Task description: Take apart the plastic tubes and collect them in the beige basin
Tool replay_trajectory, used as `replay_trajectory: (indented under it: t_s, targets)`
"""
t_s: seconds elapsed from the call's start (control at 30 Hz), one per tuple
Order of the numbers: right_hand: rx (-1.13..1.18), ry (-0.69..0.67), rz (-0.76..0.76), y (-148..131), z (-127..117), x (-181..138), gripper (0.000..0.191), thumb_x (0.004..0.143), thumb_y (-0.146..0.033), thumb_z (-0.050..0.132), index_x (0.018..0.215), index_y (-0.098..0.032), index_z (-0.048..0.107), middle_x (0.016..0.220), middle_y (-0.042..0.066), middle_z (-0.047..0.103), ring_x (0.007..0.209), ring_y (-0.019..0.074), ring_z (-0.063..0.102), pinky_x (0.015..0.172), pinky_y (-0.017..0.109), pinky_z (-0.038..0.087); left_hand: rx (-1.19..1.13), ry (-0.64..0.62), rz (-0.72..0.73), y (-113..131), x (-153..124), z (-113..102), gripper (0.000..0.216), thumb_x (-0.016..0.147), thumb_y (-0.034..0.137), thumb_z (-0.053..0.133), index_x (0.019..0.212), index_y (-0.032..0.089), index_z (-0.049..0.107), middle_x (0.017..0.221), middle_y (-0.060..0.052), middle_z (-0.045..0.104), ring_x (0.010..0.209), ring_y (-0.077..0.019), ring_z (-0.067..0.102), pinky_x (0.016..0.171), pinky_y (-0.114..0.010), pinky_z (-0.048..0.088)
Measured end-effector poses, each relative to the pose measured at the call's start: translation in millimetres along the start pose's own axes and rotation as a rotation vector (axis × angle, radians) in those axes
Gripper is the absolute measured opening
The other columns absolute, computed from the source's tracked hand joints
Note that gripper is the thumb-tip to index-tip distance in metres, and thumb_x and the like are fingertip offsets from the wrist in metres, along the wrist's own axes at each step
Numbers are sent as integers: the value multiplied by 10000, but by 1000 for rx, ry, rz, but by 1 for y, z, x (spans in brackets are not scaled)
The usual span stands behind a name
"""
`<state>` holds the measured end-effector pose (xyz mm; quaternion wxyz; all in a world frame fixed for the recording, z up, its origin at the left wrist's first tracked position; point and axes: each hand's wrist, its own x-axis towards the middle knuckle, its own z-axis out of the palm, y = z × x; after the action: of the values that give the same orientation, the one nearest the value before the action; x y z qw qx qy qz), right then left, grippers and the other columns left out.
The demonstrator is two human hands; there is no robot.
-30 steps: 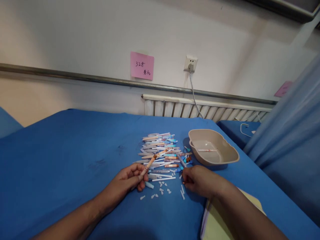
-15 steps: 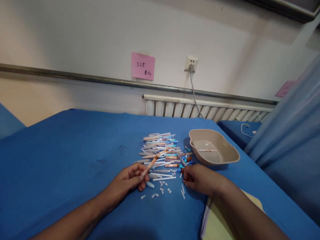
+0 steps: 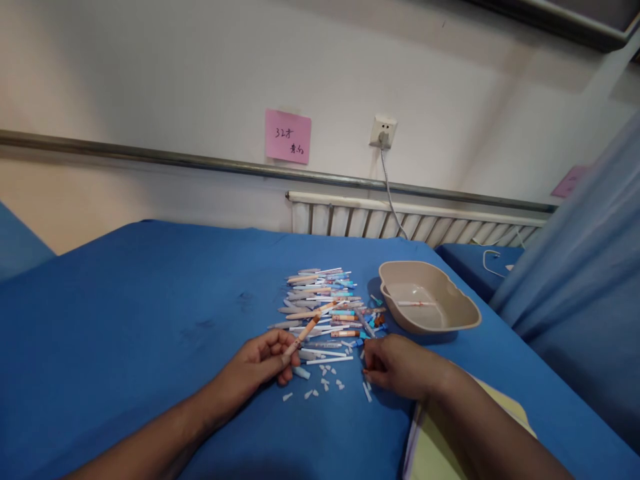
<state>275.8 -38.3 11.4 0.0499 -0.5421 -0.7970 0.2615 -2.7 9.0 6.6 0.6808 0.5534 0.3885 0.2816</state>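
Observation:
My left hand [image 3: 273, 357] is closed around the lower end of an orange pen barrel [image 3: 306, 333] with a brown band, which points up and right over a pile of pen parts [image 3: 320, 291]. On the blue cloth to the right, my right hand [image 3: 397, 365] has its thumb and fingers drawn together; whatever they pinch is hidden. Just below its fingertips lies a small white tube [image 3: 367, 392]. Several small white tips [image 3: 325, 383] are scattered between the hands. A pale blue piece [image 3: 301, 373] lies beside my left fingers, and white refills [image 3: 330, 359] lie above the tips.
A beige basin [image 3: 430, 320] stands at the right, with one white and red stick [image 3: 416, 304] inside. Under my right forearm is a yellow pad or folder [image 3: 435, 440]. A radiator [image 3: 350, 217] and a wall socket [image 3: 383, 131] are behind the blue-covered surface [image 3: 150, 320].
My right hand has shifted slightly down and left, from the brown caps to the small white tubes. My left hand still holds the orange pen barrel, nearly unmoved.

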Motion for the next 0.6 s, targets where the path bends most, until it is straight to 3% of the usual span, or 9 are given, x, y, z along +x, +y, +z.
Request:
replay_trajectory:
  t_s: [0.23, 0.33, 0.53, 0.6]
  targets:
    - [-71, 82, 124, -3, -6, 1, 225, 722, -346, 626, 879, -193, 578, 747, 15, 652, 626, 133, 543, 499, 221, 248, -13, -17, 1, -2, 1, -2, 246, 749, 361, 663, 844, 168, 545, 752, -6, 629, 568, -102, 536, 557, -221, 407]
    - [-156, 74, 170, -7, -6, -1, 182, 702, -359, 642, 765, -195, 595, 718, 23, 653, 630, 150, 550, 493, 238, 222, -9, -11, -1, -3, 1, -2, 252, 742, 359, 669, 854, 168, 549, 746, -9, 631, 561, -104, 535, 558, -227, 411]
    - [-203, 36, 75, -14, 0, -3, 12, 715, -207, 582, 725, -202, 587, 696, 15, 650, 611, 139, 537, 516, 248, 229, 19, -3, -6, 0, 1, 0, 248, 727, 342, 682, 839, 162, 553, 738, -13, 626, 559, -103, 532, 549, -221, 411]
    - [-192, 51, 49, -17, 2, -4, 54, 720, -168, 551, 753, -202, 577, 730, 18, 654, 637, 142, 541, 528, 243, 246, 32, 4, -11, 2, 1, 1, 246, 719, 343, 688, 821, 163, 554, 727, -12, 627, 552, -104, 532, 546, -222, 413]
